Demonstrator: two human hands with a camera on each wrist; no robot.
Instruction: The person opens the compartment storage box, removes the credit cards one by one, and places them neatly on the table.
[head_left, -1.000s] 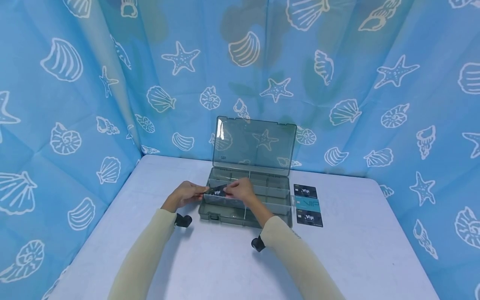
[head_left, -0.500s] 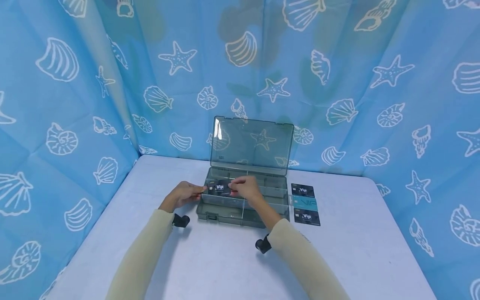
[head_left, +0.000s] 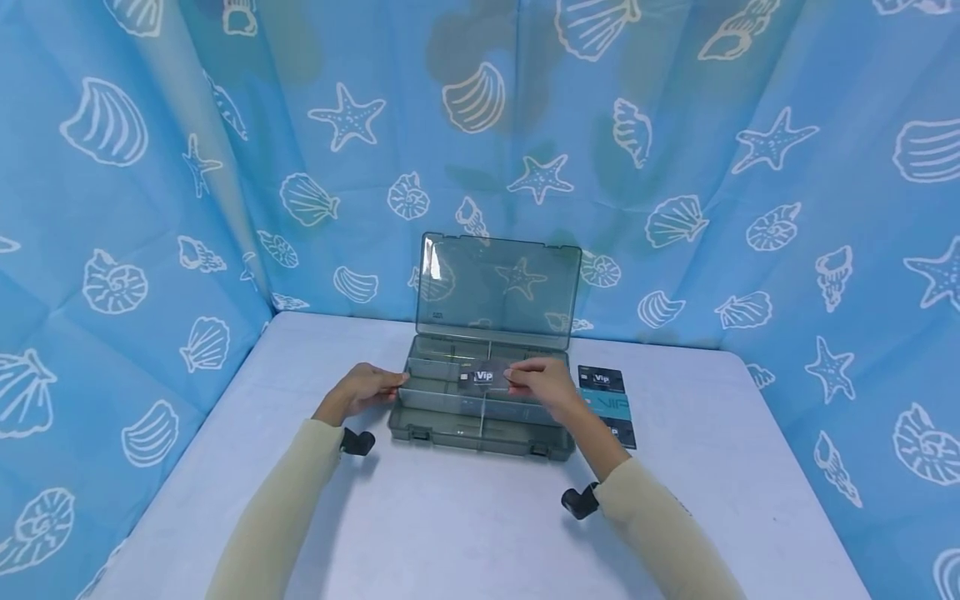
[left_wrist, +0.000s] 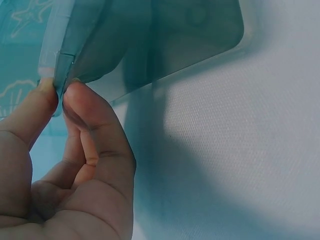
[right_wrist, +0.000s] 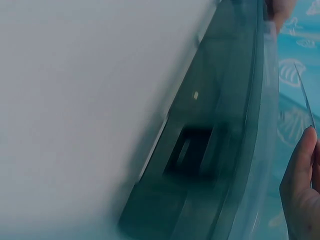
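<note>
A smoky, see-through organizer box with long divided compartments stands on the table, its lid raised at the back. My left hand pinches the box's left wall between thumb and forefinger, as the left wrist view shows on the box edge. Over the middle of the box, my right hand pinches the right end of a black "Vip" card. The right wrist view catches that card nearly edge-on, above the box rim, with only part of the right hand in sight.
Right of the box lie a black card, a teal card and another black card, partly covered by my right forearm. A blue shell-print curtain hangs behind the white table.
My right hand has drawn the black card up and rightward, from the box's left compartment to above its middle. My left hand has stayed at the left wall.
</note>
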